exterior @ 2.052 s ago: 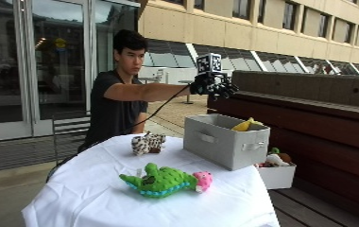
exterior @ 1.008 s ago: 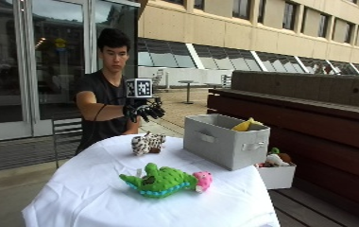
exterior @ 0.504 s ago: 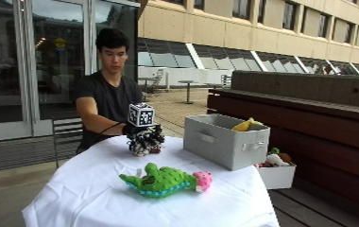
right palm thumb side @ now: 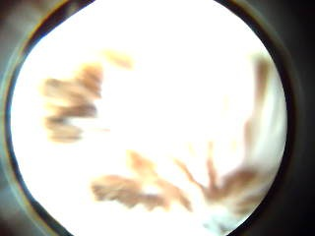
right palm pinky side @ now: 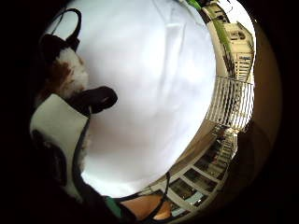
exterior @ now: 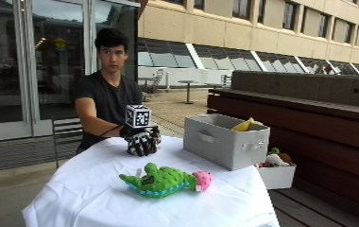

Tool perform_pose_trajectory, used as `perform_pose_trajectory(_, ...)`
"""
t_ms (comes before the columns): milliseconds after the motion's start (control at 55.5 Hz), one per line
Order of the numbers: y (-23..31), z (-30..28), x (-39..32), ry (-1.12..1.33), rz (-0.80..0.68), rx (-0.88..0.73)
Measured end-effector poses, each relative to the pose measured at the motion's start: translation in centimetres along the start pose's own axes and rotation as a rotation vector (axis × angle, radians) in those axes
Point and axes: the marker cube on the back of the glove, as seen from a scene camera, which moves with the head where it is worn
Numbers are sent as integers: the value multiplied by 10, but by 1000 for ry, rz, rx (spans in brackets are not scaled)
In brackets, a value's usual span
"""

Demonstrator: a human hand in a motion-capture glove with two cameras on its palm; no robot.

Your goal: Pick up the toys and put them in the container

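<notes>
In the outside view my gloved right hand [exterior: 142, 142] sits low on the far side of the white-clothed table [exterior: 91, 198], fingers curled down over a brown-and-white plush toy that it hides there. That toy [right palm pinky side: 65, 77] shows beside a gloved finger [right palm pinky side: 93, 99] in the little finger side view, and its fur [right palm thumb side: 147, 187] fills the thumb side view. A green plush creature [exterior: 159, 179] with a pink plush [exterior: 202, 180] against it lies near the front middle. The grey fabric container [exterior: 226, 140] stands at the right with a yellow toy [exterior: 245, 124] sticking out.
A small white box [exterior: 277, 175] holding several toys sits on the wooden bench just beyond the table's right edge. A metal chair [exterior: 66, 130] stands behind the table beside the person. White tablecloth [right palm pinky side: 149, 93] spreads under the hand.
The hand came back from above the grey container, crossed left and dropped onto the brown-and-white plush toy, which it now covers.
</notes>
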Motion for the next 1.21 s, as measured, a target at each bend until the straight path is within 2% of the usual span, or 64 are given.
perform_pose_trajectory(108,4,-3,-1,-5,9,78)
perform_pose_trajectory(396,-2,-45,15,-41,61,83)
perform_pose_trajectory(594,-20,-146,37,-25,138,136)
perform_pose_trajectory(756,-32,-243,35,-27,156,243)
perform_pose_trajectory(954,-47,-329,-2,-42,139,379)
perform_pose_trajectory(1206,-78,-380,-101,-46,41,396)
